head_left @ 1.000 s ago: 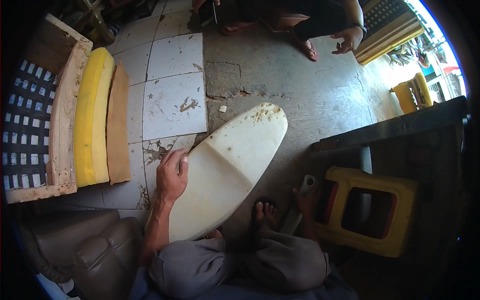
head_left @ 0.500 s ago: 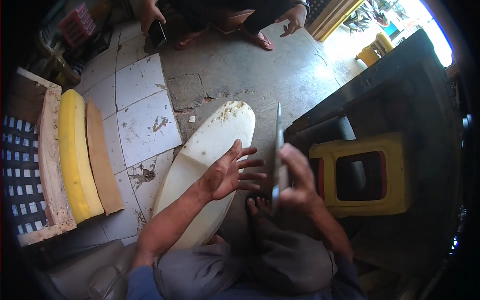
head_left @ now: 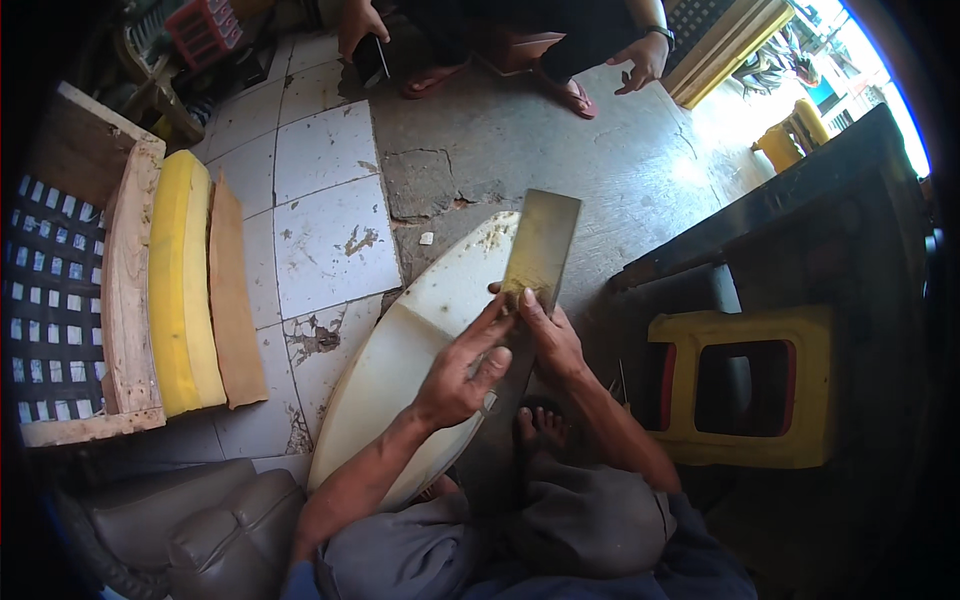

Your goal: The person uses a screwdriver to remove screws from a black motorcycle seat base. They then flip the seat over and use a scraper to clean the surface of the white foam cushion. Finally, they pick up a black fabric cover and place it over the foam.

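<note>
My right hand (head_left: pixel 560 345) grips the near end of a flat rectangular metal plate (head_left: pixel 543 235), thumb lying on its face. Yellowish, paste-like residue coats the plate's lower part. My left hand (head_left: pixel 452 385) has its fingers stretched toward the plate's left edge, the fingertips at or touching it, thumb held apart. Beneath both hands lies a long, tapered off-white piece (head_left: pixel 395 345), perhaps seat foam, with brown specks at its far tip. Its near end reaches my left leg. The plate hides part of its right side.
At left stands a wooden frame (head_left: pixel 130 270) with black webbing, beside a yellow foam slab (head_left: pixel 183 300) and a brown board (head_left: pixel 235 300). A yellow stool (head_left: pixel 815 390) stands right, under a dark panel (head_left: pixel 780 190). Grey upholstery (head_left: pixel 225 535) lies lower left. Ahead, another person's hand holds a phone (head_left: pixel 370 62).
The plate has turned from edge-on to showing its broad face. My hands have come together, the left fingers now at the plate's edge. The whole view has shifted slightly.
</note>
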`<move>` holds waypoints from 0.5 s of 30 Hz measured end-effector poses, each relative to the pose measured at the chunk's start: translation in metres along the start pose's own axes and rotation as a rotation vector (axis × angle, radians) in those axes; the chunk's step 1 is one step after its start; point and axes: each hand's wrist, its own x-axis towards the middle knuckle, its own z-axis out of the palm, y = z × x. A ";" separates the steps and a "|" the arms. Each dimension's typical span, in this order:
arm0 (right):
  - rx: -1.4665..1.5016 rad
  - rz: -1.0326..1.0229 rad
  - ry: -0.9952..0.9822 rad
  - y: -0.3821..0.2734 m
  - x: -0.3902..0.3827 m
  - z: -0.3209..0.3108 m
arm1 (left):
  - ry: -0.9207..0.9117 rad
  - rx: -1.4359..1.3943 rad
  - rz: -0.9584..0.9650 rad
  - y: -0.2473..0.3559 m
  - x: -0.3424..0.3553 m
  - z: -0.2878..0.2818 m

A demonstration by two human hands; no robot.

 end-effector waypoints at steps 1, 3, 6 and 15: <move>0.047 0.102 -0.028 0.000 0.003 -0.009 | 0.028 0.064 -0.026 -0.007 -0.003 -0.005; 0.020 0.232 0.006 0.014 0.021 -0.031 | 0.126 0.492 -0.019 -0.028 -0.010 -0.013; -0.719 -0.120 0.161 0.018 0.072 -0.053 | 0.157 0.836 -0.183 -0.091 -0.040 -0.022; -1.521 -0.319 0.315 0.037 0.148 -0.074 | 0.120 1.179 -0.165 -0.123 -0.063 0.003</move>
